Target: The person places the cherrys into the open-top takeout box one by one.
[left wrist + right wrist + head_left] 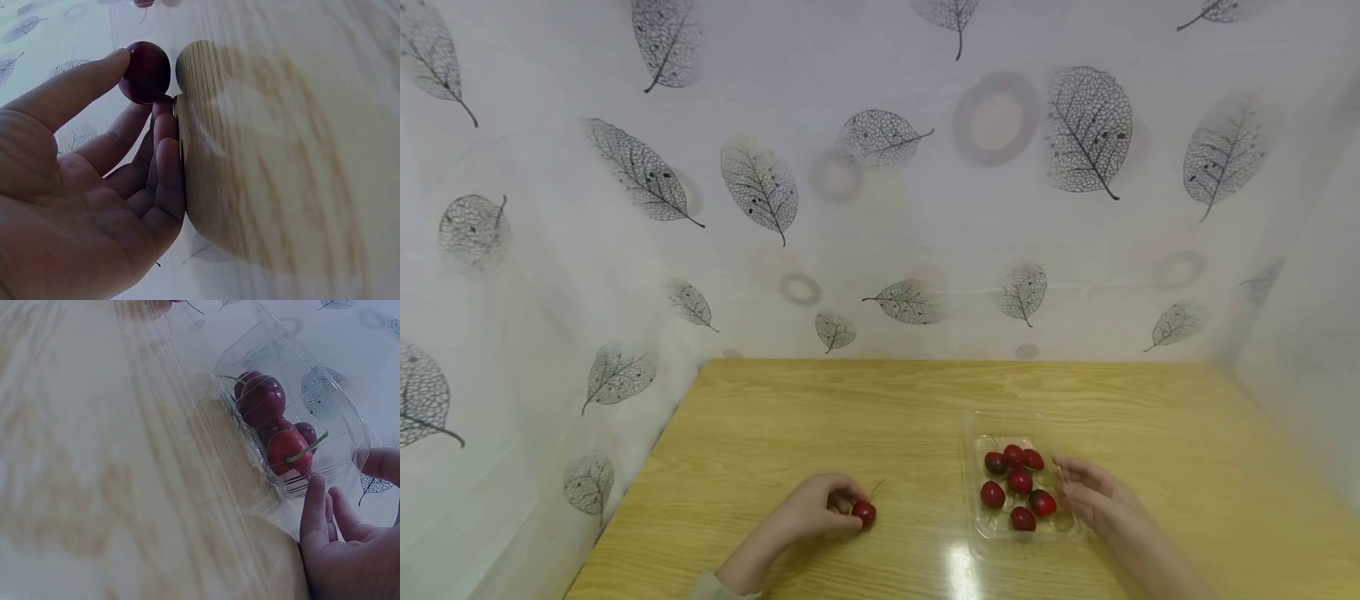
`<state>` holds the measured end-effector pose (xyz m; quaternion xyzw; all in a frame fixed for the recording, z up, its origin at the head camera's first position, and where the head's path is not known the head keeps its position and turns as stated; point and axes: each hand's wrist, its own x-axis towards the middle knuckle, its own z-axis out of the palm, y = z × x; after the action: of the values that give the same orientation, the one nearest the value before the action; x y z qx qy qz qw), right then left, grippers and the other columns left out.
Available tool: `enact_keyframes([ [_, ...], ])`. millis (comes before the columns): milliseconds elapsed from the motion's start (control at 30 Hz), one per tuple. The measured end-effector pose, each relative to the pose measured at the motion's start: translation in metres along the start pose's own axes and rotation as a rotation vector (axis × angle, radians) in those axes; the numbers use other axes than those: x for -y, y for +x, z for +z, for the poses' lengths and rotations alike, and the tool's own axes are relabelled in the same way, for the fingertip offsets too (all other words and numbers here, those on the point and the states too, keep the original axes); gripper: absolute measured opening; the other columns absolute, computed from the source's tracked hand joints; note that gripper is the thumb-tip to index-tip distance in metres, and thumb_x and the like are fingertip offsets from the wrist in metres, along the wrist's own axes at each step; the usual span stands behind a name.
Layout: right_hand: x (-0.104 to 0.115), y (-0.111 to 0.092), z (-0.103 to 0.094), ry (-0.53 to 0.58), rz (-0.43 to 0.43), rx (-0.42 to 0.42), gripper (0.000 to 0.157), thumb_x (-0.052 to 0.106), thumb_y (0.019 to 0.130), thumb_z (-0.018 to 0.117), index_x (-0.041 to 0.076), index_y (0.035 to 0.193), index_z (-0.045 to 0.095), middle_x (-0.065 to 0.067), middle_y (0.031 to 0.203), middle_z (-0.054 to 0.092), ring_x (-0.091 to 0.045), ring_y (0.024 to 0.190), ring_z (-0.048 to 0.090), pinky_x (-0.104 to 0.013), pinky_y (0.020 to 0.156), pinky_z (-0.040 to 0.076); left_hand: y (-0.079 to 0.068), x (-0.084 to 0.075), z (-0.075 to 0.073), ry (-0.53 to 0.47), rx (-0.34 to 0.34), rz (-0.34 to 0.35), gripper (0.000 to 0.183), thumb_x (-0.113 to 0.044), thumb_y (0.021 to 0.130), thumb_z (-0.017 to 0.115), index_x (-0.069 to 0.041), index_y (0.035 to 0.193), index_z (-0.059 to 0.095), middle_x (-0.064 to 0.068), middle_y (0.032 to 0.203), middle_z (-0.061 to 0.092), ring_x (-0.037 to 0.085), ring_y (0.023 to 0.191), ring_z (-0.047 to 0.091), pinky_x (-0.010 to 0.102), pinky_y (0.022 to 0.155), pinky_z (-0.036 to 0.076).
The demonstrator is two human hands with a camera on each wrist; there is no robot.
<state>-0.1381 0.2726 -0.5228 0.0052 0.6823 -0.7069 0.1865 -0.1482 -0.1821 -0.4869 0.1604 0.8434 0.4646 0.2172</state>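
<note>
A dark red cherry [864, 513] with a thin green stem is pinched between the thumb and fingers of my left hand [820, 507], low over the table. The left wrist view shows that cherry [146, 72] at the thumb tip, with the other fingers curled beneath it along the tabletop. To the right stands a clear plastic container [973, 521] holding several red cherries [1019, 482]. My right hand [1101, 504] holds its right edge. In the right wrist view, that hand [350, 534] has its fingertips against the container's wall and rim [359, 425].
The wooden table [775, 425] carries a bright light reflection [961, 571] near its front. A pale sheet printed with leaves [880, 217] rises behind the table and along both sides.
</note>
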Motion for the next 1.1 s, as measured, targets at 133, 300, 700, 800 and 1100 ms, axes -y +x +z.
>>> enact_keyframes([
  [133,-0.001,0.0,-0.002,0.014,-0.025,0.01,0.052,0.009,0.111,0.05,-0.011,0.155,0.033,0.026,0.123,0.065,0.008,0.115,0.063,-0.014,0.098,0.055,0.0,-0.001,0.001,0.002,-0.003,-0.006,0.023,-0.006,0.09,0.083,-0.001,0.112,0.076,0.007,0.105,0.075,0.013,0.086,0.061,0.018,0.073,0.051],
  [300,-0.002,0.001,-0.002,0.054,-0.047,0.009,0.034,0.007,0.109,0.051,0.012,0.143,0.053,0.026,0.123,0.068,0.006,0.115,0.064,-0.014,0.097,0.055,0.001,-0.002,0.001,0.002,-0.022,-0.015,0.024,-0.006,0.089,0.083,-0.001,0.112,0.075,0.007,0.102,0.075,0.014,0.086,0.061,0.02,0.073,0.051],
  [700,-0.002,0.001,-0.003,0.058,-0.041,0.041,0.038,0.007,0.11,0.05,0.007,0.147,0.05,0.026,0.123,0.067,0.005,0.114,0.064,-0.015,0.098,0.055,0.002,-0.004,0.002,0.018,-0.061,-0.01,0.026,-0.008,0.089,0.083,-0.003,0.113,0.075,0.006,0.099,0.075,0.013,0.089,0.064,0.022,0.076,0.052],
  [800,-0.002,0.001,-0.003,0.055,-0.041,0.042,0.039,0.007,0.11,0.049,0.005,0.149,0.048,0.026,0.124,0.066,0.005,0.115,0.064,-0.015,0.098,0.055,0.004,-0.007,0.004,0.015,-0.065,0.012,0.026,-0.008,0.089,0.083,-0.002,0.113,0.075,0.007,0.098,0.075,0.012,0.087,0.064,0.021,0.074,0.052],
  [1100,-0.001,0.0,-0.004,0.082,-0.051,0.06,0.032,0.006,0.11,0.049,0.019,0.138,0.055,0.024,0.124,0.067,0.004,0.115,0.064,-0.016,0.098,0.056,0.015,-0.016,0.008,0.006,-0.075,0.029,0.027,-0.009,0.091,0.082,-0.002,0.115,0.075,0.006,0.098,0.075,0.013,0.086,0.063,0.021,0.074,0.051],
])
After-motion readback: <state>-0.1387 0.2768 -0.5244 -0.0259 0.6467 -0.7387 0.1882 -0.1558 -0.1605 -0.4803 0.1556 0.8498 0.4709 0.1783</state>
